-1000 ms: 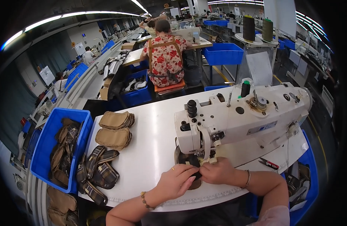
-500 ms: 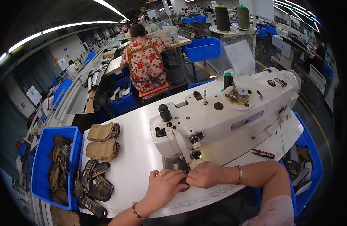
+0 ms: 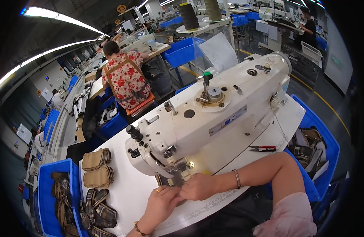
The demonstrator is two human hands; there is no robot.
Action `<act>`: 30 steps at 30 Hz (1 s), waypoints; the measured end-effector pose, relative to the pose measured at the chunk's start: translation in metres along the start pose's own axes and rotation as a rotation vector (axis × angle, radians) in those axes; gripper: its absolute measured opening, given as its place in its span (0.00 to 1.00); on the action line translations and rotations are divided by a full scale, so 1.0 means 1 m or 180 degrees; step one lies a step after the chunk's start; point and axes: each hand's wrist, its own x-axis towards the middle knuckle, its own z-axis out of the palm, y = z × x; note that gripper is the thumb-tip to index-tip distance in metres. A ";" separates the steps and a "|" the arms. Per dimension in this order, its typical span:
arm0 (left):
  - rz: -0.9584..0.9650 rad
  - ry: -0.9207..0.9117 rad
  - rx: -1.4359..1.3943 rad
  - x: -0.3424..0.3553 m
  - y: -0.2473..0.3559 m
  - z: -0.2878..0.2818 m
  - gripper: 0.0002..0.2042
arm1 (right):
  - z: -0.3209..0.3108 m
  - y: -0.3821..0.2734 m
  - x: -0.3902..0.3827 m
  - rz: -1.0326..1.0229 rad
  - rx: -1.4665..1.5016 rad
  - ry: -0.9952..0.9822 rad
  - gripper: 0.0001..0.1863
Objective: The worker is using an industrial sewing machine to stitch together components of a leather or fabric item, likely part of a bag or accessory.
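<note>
Both my hands are at the needle end of a white sewing machine (image 3: pixel 233 116), over a dark fabric piece (image 3: pixel 176 180) that lies partly beneath the machine's head. My left hand (image 3: pixel 163 203) has its fingers bent onto the near edge of the fabric. Touching it, my right hand (image 3: pixel 201 187) is closed with its fingertips pinched at the same edge. Much of the fabric is hidden by my fingers and the machine. A small lamp glows beside the needle area.
Tan fabric pieces (image 3: pixel 98 176) sit in two stacks on the white table, with plaid straps (image 3: pixel 102 211) nearer me. Blue bins (image 3: pixel 76 193) of fabric flank the table. Red-handled thread snips (image 3: pixel 265 149) lie right of my hands. A person in a floral top (image 3: pixel 128 79) sits ahead.
The view has turned and tilted, so the machine and table appear shifted left. My hands have drawn closer together, and the fabric is covered more by my fingers.
</note>
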 end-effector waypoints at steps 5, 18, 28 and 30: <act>0.0112 -0.0062 -0.0060 0.005 0.011 -0.005 0.18 | -0.013 0.000 0.005 0.0033 -0.0052 -0.0033 0.09; 0.0353 0.0770 0.1047 0.009 -0.003 0.014 0.24 | -0.019 0.003 0.007 -0.0141 -0.0681 0.0141 0.06; 0.0792 0.1290 0.1139 0.008 -0.013 0.022 0.14 | -0.029 0.005 0.007 -0.0298 -0.0756 0.0065 0.06; 0.0769 0.1253 0.1001 0.008 -0.009 0.021 0.18 | -0.030 0.006 0.008 -0.0331 -0.0763 0.0021 0.06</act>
